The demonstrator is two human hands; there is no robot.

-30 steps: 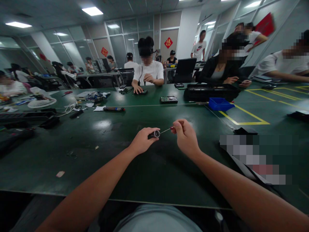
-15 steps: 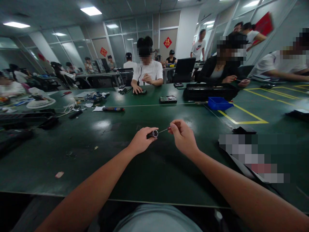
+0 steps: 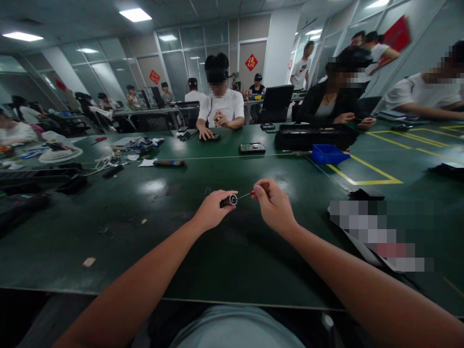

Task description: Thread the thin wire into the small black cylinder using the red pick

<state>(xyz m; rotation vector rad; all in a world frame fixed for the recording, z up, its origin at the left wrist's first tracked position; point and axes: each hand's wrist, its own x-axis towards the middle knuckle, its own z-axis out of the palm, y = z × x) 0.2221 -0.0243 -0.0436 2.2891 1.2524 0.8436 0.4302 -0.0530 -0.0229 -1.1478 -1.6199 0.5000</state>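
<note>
My left hand (image 3: 212, 210) is closed around a dark cylinder (image 3: 232, 199) with a round, silver-rimmed end that faces right and toward me. Most of its body is hidden by my fingers. My right hand (image 3: 271, 203) pinches the red handle of a thin screwdriver (image 3: 246, 195). Its metal shaft points left, and the tip is at the cylinder's rim; whether it goes inside I cannot make out. Both hands are above the green table (image 3: 224, 261).
Beyond my hands lie a dark pen-shaped tool (image 3: 169, 163), a circuit-board device (image 3: 252, 148), a long black case (image 3: 315, 137) and a blue bin (image 3: 329, 153). A white fan (image 3: 60, 153) and cables are at left. A co-worker (image 3: 221, 104) sits opposite.
My right hand has shifted very slightly left with the screwdriver. My left hand and the cylinder look the same.
</note>
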